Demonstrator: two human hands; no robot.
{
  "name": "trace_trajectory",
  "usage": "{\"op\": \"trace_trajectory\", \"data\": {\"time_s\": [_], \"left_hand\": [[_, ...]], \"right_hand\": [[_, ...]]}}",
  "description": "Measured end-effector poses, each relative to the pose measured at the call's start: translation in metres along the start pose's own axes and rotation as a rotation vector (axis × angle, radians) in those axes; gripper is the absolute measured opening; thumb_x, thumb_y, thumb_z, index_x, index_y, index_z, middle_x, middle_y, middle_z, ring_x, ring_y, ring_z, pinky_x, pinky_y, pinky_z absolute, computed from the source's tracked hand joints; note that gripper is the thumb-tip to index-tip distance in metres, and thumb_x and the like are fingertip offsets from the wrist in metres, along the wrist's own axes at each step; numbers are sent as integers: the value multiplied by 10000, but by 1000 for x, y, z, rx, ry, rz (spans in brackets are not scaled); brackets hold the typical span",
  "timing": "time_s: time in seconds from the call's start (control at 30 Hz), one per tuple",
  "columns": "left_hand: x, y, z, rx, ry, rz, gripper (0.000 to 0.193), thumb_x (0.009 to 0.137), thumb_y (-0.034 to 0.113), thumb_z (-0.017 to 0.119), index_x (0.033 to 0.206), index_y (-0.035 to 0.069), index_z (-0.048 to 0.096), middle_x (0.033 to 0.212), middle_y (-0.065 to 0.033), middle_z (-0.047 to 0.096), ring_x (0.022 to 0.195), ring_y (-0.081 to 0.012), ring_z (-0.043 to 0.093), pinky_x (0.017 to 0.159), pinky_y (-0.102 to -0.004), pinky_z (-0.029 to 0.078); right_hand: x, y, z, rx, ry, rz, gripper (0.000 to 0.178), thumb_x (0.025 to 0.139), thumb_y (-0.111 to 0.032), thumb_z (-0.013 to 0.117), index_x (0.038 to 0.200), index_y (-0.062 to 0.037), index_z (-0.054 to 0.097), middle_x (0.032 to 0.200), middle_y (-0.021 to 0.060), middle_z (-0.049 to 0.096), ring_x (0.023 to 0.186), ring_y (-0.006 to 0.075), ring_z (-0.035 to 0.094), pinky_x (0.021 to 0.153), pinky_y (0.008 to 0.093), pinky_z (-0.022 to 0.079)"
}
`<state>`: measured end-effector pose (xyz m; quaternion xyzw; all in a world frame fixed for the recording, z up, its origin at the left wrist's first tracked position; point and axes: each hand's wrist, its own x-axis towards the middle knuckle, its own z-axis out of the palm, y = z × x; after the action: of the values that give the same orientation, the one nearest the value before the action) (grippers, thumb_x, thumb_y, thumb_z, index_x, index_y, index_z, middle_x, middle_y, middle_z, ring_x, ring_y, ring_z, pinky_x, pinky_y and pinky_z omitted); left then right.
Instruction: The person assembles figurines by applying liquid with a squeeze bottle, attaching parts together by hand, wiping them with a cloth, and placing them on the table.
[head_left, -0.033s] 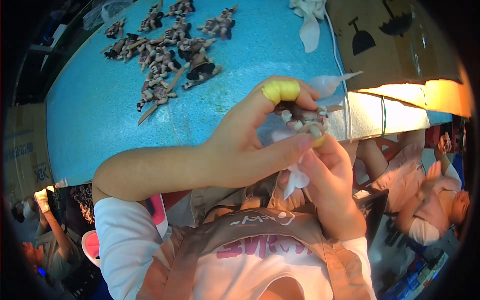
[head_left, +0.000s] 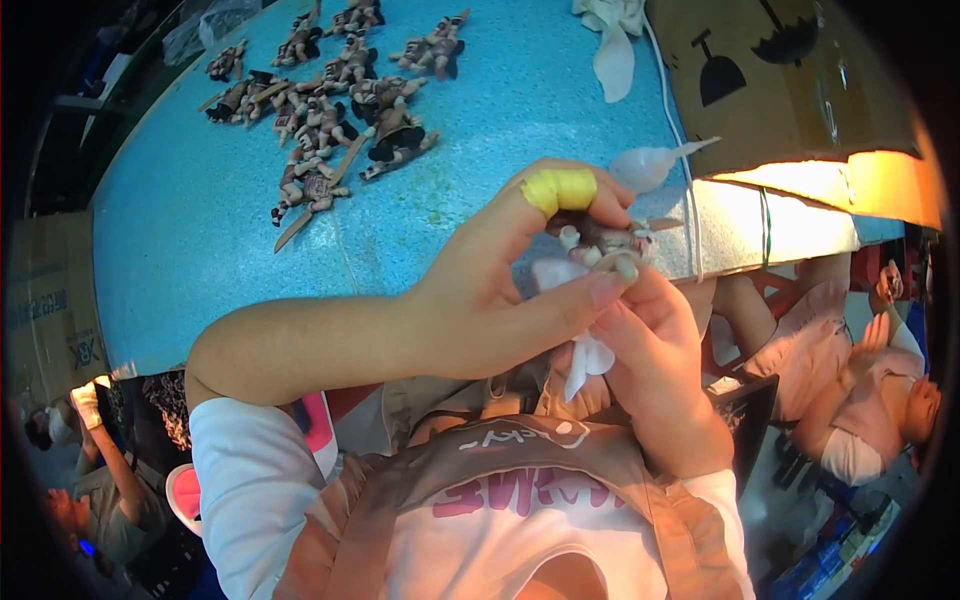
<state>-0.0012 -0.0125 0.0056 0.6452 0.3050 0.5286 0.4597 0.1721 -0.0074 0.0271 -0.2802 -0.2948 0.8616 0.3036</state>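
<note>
My left hand (head_left: pixel 492 268), with yellow tape (head_left: pixel 560 190) wound round its index finger, is closed on a small painted figurine (head_left: pixel 608 240) held over the table's near edge. From the right, my right hand (head_left: pixel 662 352) meets it, thumb and fingers pinched together near the figurine's lower side. A white cloth (head_left: pixel 590 360) hangs between the two hands, its upper part partly hidden by the left thumb. The fingers cover much of the figurine. Just beyond them lies a translucent squeeze bottle (head_left: pixel 640 170) with a thin pointed nozzle.
Several similar figurines (head_left: pixel 320 120) lie heaped on the blue tabletop (head_left: pixel 180 250) at the far left. A crumpled white cloth (head_left: pixel 612 60) and a white cable (head_left: pixel 680 130) are beside a cardboard box (head_left: pixel 790 110). Other people (head_left: pixel 860 400) sit at the right and lower left.
The figurine has turned slightly in my fingers, and my right fingertips have shifted a little against it. The whole view has moved slightly.
</note>
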Motion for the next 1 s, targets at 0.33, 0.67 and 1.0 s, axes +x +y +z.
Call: {"op": "trace_trajectory", "data": {"time_s": [0.33,0.67,1.0], "left_hand": [[1,-5,3,-84,-10,-1,347,811,25,583,1126,19,437,1211,-199,399,1045,-211,472,909,-333,377],[3,9,1,301,-154,-52,476,662,19,652,1087,10,437,1062,-122,471,932,-185,504,836,-288,401],[0,6,5,184,-24,-24,570,660,-18,639,1157,13,362,1005,-83,475,855,-145,507,764,-252,423]], "right_hand": [[-5,13,-18,363,52,-75,294,901,-188,507,1119,9,492,962,119,598,701,174,601,600,267,504],[-6,-17,-12,-1271,10,-967,323,655,66,581,958,-31,639,916,146,527,705,221,542,592,294,449],[-4,-14,-23,-1455,141,-954,353,647,129,530,955,-8,636,885,136,539,682,216,533,572,260,442]]}}
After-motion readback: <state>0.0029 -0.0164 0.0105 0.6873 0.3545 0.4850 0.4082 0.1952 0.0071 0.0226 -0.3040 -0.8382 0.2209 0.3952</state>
